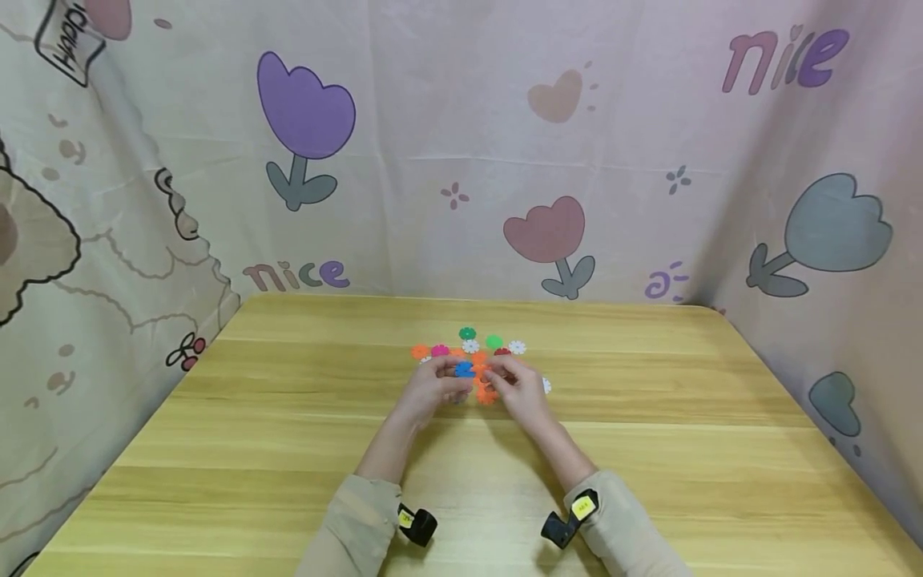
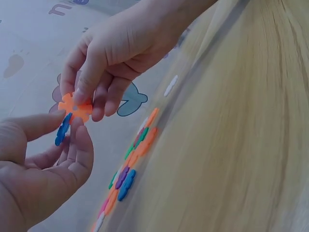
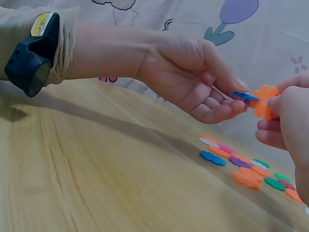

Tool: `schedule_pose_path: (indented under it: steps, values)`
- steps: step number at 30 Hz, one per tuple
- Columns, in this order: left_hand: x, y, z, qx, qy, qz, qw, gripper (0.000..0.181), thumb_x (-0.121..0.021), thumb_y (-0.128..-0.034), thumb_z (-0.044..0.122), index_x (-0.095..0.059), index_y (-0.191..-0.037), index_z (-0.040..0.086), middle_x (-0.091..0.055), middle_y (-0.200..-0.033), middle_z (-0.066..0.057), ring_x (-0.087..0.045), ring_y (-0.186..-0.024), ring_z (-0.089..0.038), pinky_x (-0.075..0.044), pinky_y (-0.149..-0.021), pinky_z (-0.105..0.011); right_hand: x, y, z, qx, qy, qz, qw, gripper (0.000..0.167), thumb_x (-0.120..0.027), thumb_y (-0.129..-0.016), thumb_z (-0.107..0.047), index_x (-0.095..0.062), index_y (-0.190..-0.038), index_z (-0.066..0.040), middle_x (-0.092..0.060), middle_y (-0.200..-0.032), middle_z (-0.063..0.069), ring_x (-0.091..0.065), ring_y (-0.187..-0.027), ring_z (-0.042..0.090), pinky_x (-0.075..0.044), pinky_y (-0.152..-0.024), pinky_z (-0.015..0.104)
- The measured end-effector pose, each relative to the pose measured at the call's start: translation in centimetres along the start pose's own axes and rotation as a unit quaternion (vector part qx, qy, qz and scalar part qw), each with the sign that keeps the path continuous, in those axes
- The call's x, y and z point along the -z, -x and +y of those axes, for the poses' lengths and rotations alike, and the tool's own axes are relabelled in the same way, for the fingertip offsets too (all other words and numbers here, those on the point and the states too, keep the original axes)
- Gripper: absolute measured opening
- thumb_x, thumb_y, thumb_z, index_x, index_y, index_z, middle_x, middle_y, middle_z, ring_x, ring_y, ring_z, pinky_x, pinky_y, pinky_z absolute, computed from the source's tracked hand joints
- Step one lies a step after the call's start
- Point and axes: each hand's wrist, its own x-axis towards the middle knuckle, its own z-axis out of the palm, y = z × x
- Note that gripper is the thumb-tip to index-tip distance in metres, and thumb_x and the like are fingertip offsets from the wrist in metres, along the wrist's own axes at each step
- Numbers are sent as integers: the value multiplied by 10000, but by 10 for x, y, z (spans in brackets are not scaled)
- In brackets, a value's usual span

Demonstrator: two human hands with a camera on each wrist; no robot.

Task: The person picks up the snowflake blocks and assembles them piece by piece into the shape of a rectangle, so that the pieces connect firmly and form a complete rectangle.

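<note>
My left hand (image 1: 431, 389) pinches a blue flower-shaped piece (image 1: 464, 369) between thumb and fingers, above the table. Facing it, my right hand (image 1: 521, 391) pinches an orange flower-shaped piece (image 3: 264, 102). The two pieces meet at their edges, the blue one (image 2: 63, 129) standing at an angle to the orange one (image 2: 75, 107) in the left wrist view. Below the hands lie loose flower pieces, among them a blue one (image 3: 212, 158), a purple one (image 3: 240, 162) and orange ones (image 3: 247, 178).
Beyond the hands on the wooden table (image 1: 288, 433) lie a dark green piece (image 1: 467, 333), a light green piece (image 1: 493, 342) and white pieces (image 1: 517, 347). A printed cloth (image 1: 433, 120) hangs behind the table. Each wrist wears a black camera (image 1: 418, 526).
</note>
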Motion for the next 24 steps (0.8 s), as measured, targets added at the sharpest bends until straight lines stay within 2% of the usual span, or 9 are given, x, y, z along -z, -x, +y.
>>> schedule_pose_path:
  steps: [5, 11, 15, 19, 21, 24]
  values:
    - [0, -2, -3, -95, -439, -91, 9989, 472, -667, -827, 9, -488, -1255, -73, -567, -1001, -164, -589, -765, -295, -504, -787, -437, 2, 0, 5, 94, -427, -110, 9990, 133, -563, -816, 184, -579, -947, 176, -580, -827, 287, -602, -699, 453, -529, -606, 459]
    - [-2, -3, -5, -311, -647, -145, 9973, 484, -678, -827, 28, -488, -1255, -97, -601, -1089, -198, -600, -827, -308, -491, -808, -481, 1, 1, 1, 6, -143, -198, 9997, 123, -591, -819, 145, -614, -940, 137, -589, -833, 247, -593, -686, 439, -529, -588, 456]
    - [-2, -2, -5, -502, -942, -30, 9943, 398, -690, -820, 40, -557, -1174, -81, -629, -1001, -166, -609, -810, -279, -507, -772, -467, 2, 0, -4, -235, 173, -227, 9993, 119, -613, -831, 90, -630, -949, 107, -612, -821, 207, -587, -686, 401, -532, -577, 344]
    - [-2, -3, -5, -582, -1019, 34, 9931, 333, -684, -823, 36, -588, -1124, -70, -638, -932, -131, -604, -808, -342, -520, -735, -443, 7, -3, -6, -662, 206, -289, 9972, 154, -616, -849, 51, -627, -995, 96, -629, -844, 206, -586, -725, 362, -507, -611, 249]
    - [-1, -3, -6, -588, -1010, 21, 9931, 328, -668, -831, 20, -579, -1128, -87, -638, -922, -133, -604, -812, -367, -525, -725, -434, 11, -5, -4, -908, 38, -249, 9956, 176, -610, -854, 48, -614, -1018, 111, -625, -876, 240, -583, -761, 393, -520, -641, 295]
    - [-1, -3, -5, -551, -973, 28, 9937, 325, -656, -837, 9, -574, -1134, -93, -639, -933, -147, -606, -820, -378, -528, -723, -428, 20, -7, 0, -1273, -278, -50, 9915, 198, -598, -860, 55, -594, -1040, 136, -611, -926, 293, -576, -802, 434, -524, -690, 430]
